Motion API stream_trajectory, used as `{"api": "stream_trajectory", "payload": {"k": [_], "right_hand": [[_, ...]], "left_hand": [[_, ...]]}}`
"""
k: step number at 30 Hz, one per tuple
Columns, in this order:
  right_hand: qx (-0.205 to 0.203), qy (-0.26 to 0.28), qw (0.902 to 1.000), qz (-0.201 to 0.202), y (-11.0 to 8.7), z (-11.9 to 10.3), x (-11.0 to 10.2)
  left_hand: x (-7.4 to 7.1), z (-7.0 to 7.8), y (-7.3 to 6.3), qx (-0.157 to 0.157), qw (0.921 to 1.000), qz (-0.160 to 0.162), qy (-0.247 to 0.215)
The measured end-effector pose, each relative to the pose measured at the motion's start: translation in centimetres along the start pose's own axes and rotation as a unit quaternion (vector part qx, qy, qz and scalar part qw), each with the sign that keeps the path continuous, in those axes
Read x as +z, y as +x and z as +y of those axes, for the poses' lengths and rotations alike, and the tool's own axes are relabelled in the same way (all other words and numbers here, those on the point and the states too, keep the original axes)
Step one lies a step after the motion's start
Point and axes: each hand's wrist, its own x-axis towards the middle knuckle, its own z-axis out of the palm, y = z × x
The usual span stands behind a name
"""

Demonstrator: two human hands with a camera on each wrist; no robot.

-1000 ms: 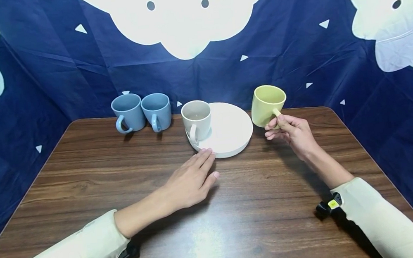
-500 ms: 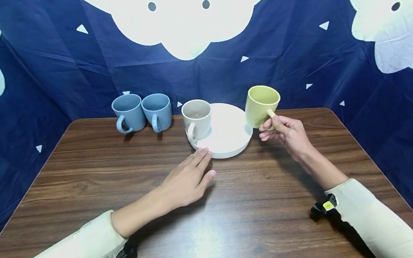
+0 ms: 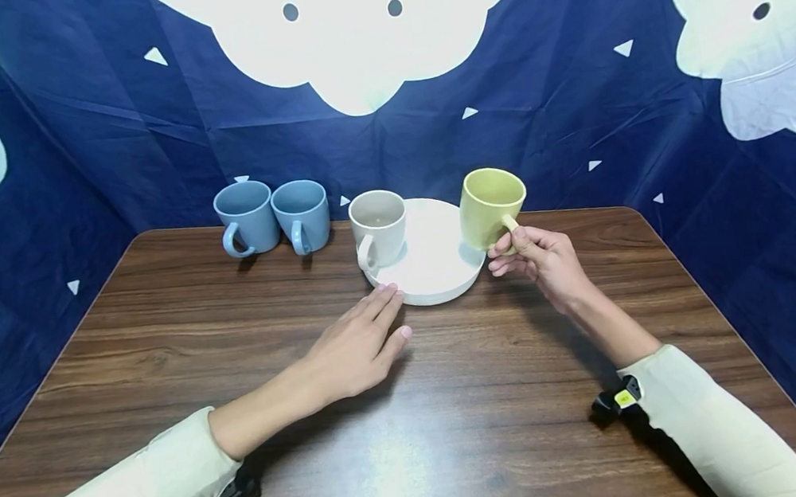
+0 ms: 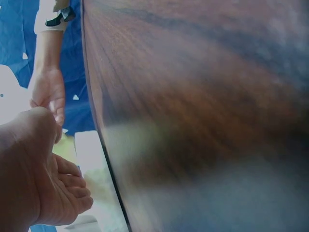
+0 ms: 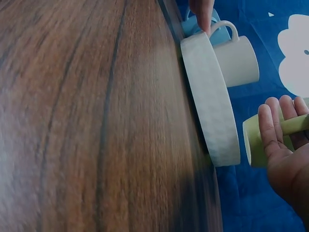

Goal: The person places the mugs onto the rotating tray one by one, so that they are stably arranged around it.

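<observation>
My right hand (image 3: 542, 265) holds a yellow-green mug (image 3: 487, 214) by its handle, thumb on top, over the right side of a round white tray (image 3: 433, 237). In the right wrist view a gap shows between the base of the green mug (image 5: 254, 140) and the tray (image 5: 207, 96). A light grey mug (image 3: 381, 238) stands upright on the tray's left part, handle toward the front. My left hand (image 3: 350, 353) lies flat with straight fingers, fingertips right at the tray's front rim. The left wrist view shows the left hand (image 4: 43, 179) with its palm side and lightly bent fingers.
Two blue mugs, a left one (image 3: 247, 215) and a right one (image 3: 303, 216), stand side by side at the back left of the wooden table (image 3: 162, 343). Behind the table's back edge hangs a dark blue cloth (image 3: 287, 143) with white cloud shapes.
My right hand has carried the yellow-green mug leftward, from beside the tray to over its right side. The left hand has shifted slightly left along the rim.
</observation>
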Motion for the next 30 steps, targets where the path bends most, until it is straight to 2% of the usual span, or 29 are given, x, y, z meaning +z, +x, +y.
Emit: {"api": "stream_trajectory", "payload": {"k": [10, 16, 21, 30], "right_hand": [[0.01, -0.011, 0.9996, -0.025, 0.1, 0.5, 0.8], [0.023, -0.024, 0.9989, -0.032, 0.1, 0.8, 1.2], [0.038, -0.038, 0.9976, -0.044, 0.1, 0.8, 1.5], [0.06, -0.047, 0.995, -0.064, 0.0, 1.3, 2.1]], "left_hand": [[0.1, -0.5, -0.1, 0.004, 1.0, 0.007, -0.005], [-0.2, -0.6, -0.3, -0.009, 0.9999, 0.005, -0.006], [-0.4, -1.0, -0.2, -0.02, 0.9998, 0.009, 0.003], [-0.4, -2.0, -0.2, -0.014, 0.9997, 0.007, 0.018]]}}
